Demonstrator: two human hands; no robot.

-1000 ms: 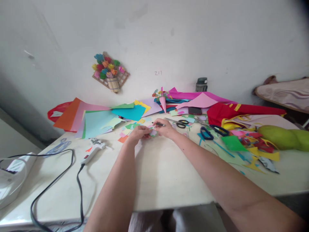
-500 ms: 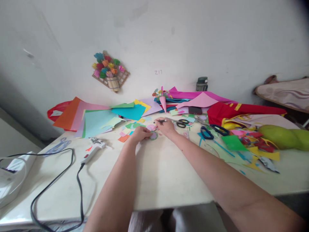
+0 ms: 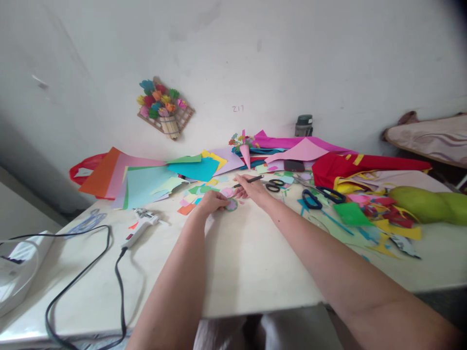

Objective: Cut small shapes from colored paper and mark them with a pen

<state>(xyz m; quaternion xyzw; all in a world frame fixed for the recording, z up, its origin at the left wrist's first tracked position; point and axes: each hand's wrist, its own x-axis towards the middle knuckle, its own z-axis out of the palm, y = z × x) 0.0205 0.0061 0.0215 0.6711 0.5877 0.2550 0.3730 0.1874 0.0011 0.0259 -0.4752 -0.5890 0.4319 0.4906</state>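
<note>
Near the middle of the table, my left hand [image 3: 213, 200] pinches the edge of a small round paper piece [image 3: 232, 205], lilac in the centre with a greenish rim. Just right of it, my right hand [image 3: 252, 190] is closed around a black pen [image 3: 255, 179]. The pen's lower end points left, over the small papers and apart from the round piece. Colourful paper scraps [image 3: 188, 209] lie left of and behind my left hand. Black-handled scissors [image 3: 273, 185] rest beyond my right hand.
A white glue gun [image 3: 140, 232] with a black cord lies left. Large coloured sheets [image 3: 148, 184] and a pink paper cone with flowers [image 3: 245, 155] stand at the back. Blue-handled scissors [image 3: 312, 199], cuttings and a green pillow-like object [image 3: 419, 205] sit right.
My right hand has turned and shifted slightly right, so more of the pen shows, tilted lower. My left hand stays on the round paper. The view has shifted a little.
</note>
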